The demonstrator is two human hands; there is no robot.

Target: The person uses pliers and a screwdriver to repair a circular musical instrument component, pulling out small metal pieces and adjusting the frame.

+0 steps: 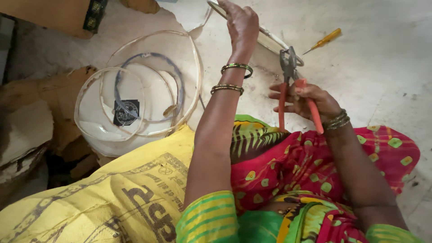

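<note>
1. Two hands are seen. The left hand [243,22] is raised and closed around the rim of a round white disc [272,41] with a pale ring along its edge; the disc is held tilted above the floor [382,58], near the top of the view.
2. One pair of pliers [292,85] with orange-red handles is gripped in the right hand [310,100], its fingers wrapped round the handles. The metal jaws are set at the disc's lower edge; whether they bite the rim cannot be told.
3. One screwdriver [325,41] with a yellow handle lies on the floor, just beyond the disc and apart from both hands.
4. Two green-and-gold bangles are counted on the left wrist; a stack of dark bangles is worn on the right wrist, too close together to count.
5. A pile of white discs and loose pale rings [139,90] lies to the left; at least three rings are made out, one of them dark bluish.
6. One small square black label [125,112] with a round pale mark sits on the top disc of the pile.
7. One yellow woven sack [112,198] with dark print lies at the lower left, against the person's lap.
8. Brown cardboard [49,13] fills the upper left corner.
</note>
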